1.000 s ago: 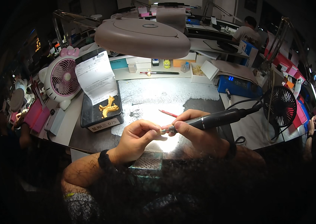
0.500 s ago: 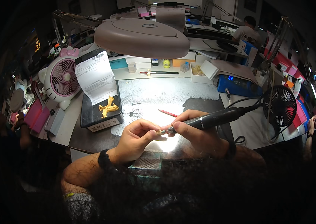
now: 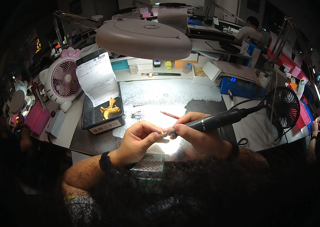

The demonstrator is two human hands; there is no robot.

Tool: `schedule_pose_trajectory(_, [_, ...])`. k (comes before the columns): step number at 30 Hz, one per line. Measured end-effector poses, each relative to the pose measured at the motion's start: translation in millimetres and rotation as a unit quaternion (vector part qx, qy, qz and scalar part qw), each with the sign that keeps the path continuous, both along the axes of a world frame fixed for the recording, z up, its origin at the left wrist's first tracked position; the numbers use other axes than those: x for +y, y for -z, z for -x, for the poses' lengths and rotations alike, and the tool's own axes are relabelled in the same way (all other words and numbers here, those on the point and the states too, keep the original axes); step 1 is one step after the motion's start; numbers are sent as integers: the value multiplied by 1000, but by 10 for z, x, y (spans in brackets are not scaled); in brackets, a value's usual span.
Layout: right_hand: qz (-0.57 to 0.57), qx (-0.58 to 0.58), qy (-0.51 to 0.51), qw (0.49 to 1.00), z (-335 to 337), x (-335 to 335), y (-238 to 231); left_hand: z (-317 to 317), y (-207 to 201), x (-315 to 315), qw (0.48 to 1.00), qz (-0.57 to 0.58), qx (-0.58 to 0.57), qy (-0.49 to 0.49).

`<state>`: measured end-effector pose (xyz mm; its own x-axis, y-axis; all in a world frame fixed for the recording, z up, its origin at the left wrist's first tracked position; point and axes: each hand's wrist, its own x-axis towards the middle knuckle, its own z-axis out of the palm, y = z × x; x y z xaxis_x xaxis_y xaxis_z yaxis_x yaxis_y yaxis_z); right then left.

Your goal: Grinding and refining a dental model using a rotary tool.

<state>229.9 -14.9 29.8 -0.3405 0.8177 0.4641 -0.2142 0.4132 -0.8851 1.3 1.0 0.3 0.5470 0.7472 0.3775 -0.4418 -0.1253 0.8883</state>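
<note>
Under the bright lamp my left hand (image 3: 140, 139) pinches a small pale yellowish piece (image 3: 161, 134) between thumb and fingertips; its exact kind is too small to make out. My right hand (image 3: 199, 138) is closed round a black rotary handpiece (image 3: 214, 120), its metal nose pointing left. The tip of the handpiece meets or nearly meets the small piece. Beyond the hands lies a red pencil (image 3: 169, 114). To the left a black tray (image 3: 88, 116) carries a yellow dental model (image 3: 110, 109) and a printed paper slip (image 3: 97, 79).
A large lamp head (image 3: 143, 38) hangs over the bench. A blue control box (image 3: 239, 87) stands at the right, beside a black fan (image 3: 283, 108); the handpiece's cable runs there. A pink and white fan (image 3: 64, 77) is at the left. Other people sit around the room.
Hardly anything differs. Both hands stay in place, with only a very slight shift of the handpiece and fingers.
</note>
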Motion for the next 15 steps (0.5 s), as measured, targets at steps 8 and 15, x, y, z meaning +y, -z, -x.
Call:
schedule_pose_trajectory(8, [9,-2,2,1000,12,-7,-5,1,-1,-1,1000,-1,0,1])
schedule_pose_trajectory(15, [15,-1,0,1000,5,-21,-23,-3,0,-7,1000,0,-6,2])
